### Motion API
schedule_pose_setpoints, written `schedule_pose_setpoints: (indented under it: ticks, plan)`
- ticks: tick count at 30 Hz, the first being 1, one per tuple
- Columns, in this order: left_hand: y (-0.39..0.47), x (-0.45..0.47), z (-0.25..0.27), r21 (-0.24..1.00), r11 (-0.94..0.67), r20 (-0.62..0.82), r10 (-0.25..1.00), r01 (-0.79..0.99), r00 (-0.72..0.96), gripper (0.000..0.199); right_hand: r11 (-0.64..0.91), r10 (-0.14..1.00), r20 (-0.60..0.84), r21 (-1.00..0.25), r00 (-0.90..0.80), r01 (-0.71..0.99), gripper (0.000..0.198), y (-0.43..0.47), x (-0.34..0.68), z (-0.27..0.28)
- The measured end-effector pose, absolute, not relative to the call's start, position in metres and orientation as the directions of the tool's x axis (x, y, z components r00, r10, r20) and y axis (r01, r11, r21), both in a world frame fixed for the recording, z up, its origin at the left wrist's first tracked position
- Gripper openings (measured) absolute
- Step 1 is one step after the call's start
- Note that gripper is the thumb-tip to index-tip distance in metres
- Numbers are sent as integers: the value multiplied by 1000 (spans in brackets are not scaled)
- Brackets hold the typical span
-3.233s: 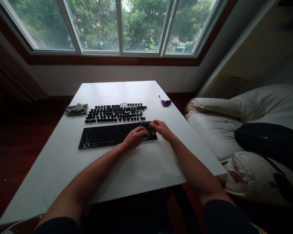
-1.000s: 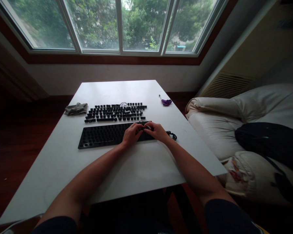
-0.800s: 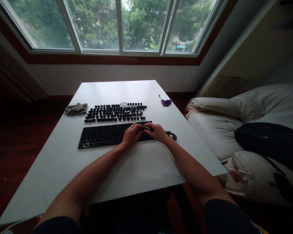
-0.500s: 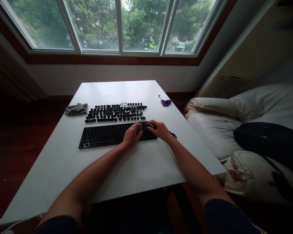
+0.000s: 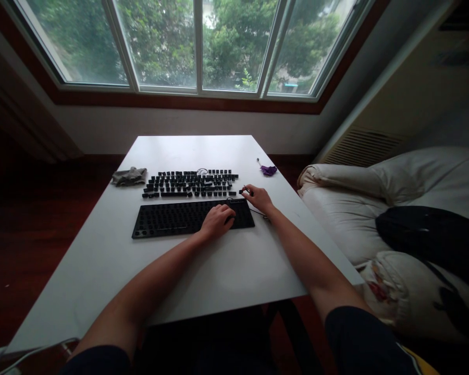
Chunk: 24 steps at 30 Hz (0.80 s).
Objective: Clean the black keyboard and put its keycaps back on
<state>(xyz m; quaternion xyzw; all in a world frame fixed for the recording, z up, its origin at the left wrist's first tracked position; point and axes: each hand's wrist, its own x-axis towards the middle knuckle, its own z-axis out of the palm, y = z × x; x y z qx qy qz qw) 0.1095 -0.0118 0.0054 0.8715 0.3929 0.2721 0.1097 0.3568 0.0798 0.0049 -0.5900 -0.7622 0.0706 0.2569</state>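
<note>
A black keyboard (image 5: 172, 217) with many keycaps off lies near the middle of the white table (image 5: 203, 271). My left hand (image 5: 218, 221) rests over its right part, fingers bent and resting on the surface, thumb partly hidden. Just beyond the keyboard's right end, my right hand (image 5: 258, 197) pinches a small black keycap (image 5: 241, 192) low over the table. A thin dark piece shows by these fingertips, too small to name. Behind the keyboard, loose black keycaps (image 5: 175, 194) are laid out in rows.
A grey cloth (image 5: 130, 176) lies left of the rows, and a purple cloth-like item (image 5: 268, 171) near the table's right edge. Some clear thing (image 5: 202, 171) sits among the keycaps. A dark cable runs beneath my right hand. A sofa (image 5: 336, 192) with a black bag (image 5: 426, 229) stands to the right.
My right hand has moved off the keyboard, up and slightly right, with the keycap in its fingers. My left hand stays on the keyboard, its fingers now lower. The view has shifted a little.
</note>
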Motion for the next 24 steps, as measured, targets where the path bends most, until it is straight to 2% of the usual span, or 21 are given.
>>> schedule_pose_setpoints:
  ticks: [9, 16, 24]
  plan:
    - [-11, 108, 6, 381, -687, 392, 726, 619, 565, 13, 269, 949, 228, -233, -217, 935, 31, 102, 361, -3]
    - [-11, 109, 6, 368, -696, 397, 717, 617, 572, 14, 280, 953, 196, -279, -231, 919, 29, 106, 365, -10]
    - [-11, 110, 7, 360, -697, 387, 717, 620, 580, 14, 284, 950, 202, -243, -238, 927, 31, 107, 362, -9]
